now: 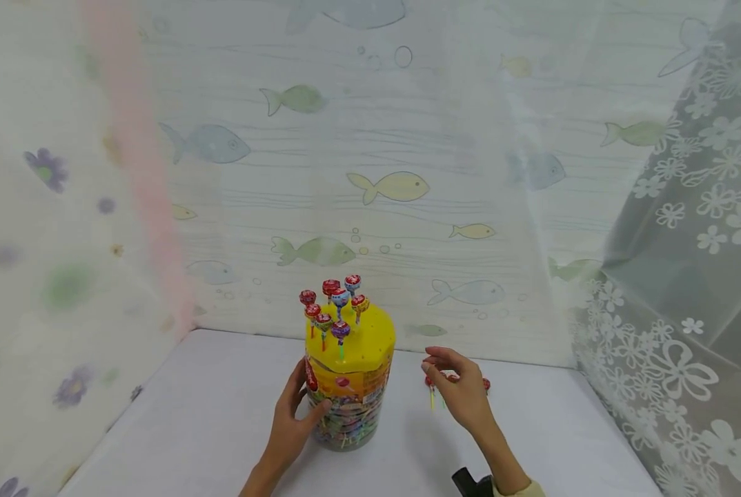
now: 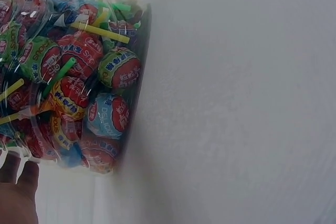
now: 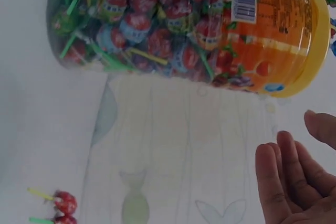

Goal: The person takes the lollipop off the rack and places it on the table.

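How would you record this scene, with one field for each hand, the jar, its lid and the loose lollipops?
Jar: on the table, full of wrapped candies
Lid: yellow, on the jar, with standing lollipops
Left hand: grips the jar's side
Right hand: holds nothing, beside the jar
Loose lollipops: on the table, partly hidden by the right hand in the head view

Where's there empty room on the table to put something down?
Bare table lies left of the left hand, and right of the loose lollipops by the right hand. A narrower strip separates them from the jar. Crowded: the left side of the yellow lid, with standing lollipops.
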`<state>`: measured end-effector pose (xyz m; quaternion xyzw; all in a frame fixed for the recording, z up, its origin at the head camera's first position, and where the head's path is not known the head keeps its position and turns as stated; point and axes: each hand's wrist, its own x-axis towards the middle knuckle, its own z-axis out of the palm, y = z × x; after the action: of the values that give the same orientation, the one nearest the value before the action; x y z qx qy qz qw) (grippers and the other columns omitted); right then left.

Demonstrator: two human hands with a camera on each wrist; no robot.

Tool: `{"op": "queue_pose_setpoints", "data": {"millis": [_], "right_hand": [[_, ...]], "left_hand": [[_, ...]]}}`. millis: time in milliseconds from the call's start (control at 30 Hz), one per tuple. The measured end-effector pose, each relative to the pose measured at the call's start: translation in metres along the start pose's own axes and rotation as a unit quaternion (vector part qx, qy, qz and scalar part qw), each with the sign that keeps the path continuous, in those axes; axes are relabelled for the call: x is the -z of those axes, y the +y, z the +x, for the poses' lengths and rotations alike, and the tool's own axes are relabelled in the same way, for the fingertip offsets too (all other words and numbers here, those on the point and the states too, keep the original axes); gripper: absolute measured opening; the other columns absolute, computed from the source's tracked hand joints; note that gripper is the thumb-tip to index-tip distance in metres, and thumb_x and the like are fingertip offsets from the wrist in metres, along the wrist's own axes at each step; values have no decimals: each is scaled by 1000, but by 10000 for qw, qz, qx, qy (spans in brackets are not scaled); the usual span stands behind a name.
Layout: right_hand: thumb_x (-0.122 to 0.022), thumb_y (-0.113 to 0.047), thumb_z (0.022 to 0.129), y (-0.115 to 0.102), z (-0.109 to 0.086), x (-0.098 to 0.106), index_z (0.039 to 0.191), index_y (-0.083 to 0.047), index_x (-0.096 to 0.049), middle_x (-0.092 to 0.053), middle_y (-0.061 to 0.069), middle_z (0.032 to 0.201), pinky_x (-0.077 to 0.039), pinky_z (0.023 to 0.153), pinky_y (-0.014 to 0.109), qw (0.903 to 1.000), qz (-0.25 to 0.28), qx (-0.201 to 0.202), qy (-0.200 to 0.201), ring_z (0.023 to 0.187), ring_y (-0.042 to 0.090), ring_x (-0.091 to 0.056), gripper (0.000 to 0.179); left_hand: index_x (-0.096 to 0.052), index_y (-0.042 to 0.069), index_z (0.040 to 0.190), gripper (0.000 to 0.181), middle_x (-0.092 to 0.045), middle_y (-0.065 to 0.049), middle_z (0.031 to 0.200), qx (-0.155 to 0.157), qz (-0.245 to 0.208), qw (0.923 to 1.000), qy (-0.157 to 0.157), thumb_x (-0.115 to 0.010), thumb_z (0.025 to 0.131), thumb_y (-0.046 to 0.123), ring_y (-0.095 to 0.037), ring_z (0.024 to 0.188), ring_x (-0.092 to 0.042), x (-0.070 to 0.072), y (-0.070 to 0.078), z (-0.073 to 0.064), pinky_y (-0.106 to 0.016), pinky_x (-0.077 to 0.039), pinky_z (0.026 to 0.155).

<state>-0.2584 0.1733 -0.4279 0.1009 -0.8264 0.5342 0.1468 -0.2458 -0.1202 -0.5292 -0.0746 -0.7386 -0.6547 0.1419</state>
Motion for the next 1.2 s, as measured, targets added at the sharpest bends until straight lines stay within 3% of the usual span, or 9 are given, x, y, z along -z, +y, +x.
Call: {"op": "queue_pose_setpoints", "data": {"millis": [200,367,533,833,1000,1200], "right_hand": [[-73,-8,94,-24,4,-15,118,-7,-72,-72,12,103,-59,66,19,9931,949,569,382,91,13,-66,24],[-71,-9,95,-46,5,-22,119,-8,-71,-72,12,105,-60,78,20,9870,1136,1010,524,95,11,-67,23],[-71,-9,95,-67,6,-31,121,-9,-71,-72,8,108,-59,87,23,9834,1132,1360,401,103,15,-67,26],[-68,-8,97,-95,18,-47,128,-1,-64,-67,12,125,-54,104,33,9793,1408,1427,-262,117,26,-64,32],[-67,-7,97,-101,25,-55,130,-2,-63,-65,14,127,-55,101,32,9763,1628,1300,-581,118,29,-64,33],[-68,-7,97,-106,31,-62,128,-3,-65,-68,13,121,-58,96,32,9771,1571,1263,-681,113,28,-67,32]], "left_hand": [[-23,13,162,84,-28,-11,167,-47,26,10000,-1,-72,95,21,-37,151,-32,1,0,1,-60,-28,120],[-25,13,162,84,-32,-12,165,-6,-31,10000,34,-74,94,20,-37,149,-35,2,1,1,-61,-30,120],[-26,13,161,84,-33,-10,165,-34,-10,10000,82,-74,93,19,-35,150,-35,2,0,0,-59,-31,120],[-27,12,161,81,-33,-11,165,-194,33,9997,146,-72,94,17,-35,149,-36,0,-3,-1,-59,-34,118],[-26,12,161,81,-33,-11,165,-198,-7,9997,149,-73,94,17,-35,149,-36,-1,-2,-1,-58,-34,118],[-25,12,161,81,-32,-11,165,-163,-4,9998,124,-72,95,18,-35,150,-35,-1,-3,-1,-58,-33,118]]}}
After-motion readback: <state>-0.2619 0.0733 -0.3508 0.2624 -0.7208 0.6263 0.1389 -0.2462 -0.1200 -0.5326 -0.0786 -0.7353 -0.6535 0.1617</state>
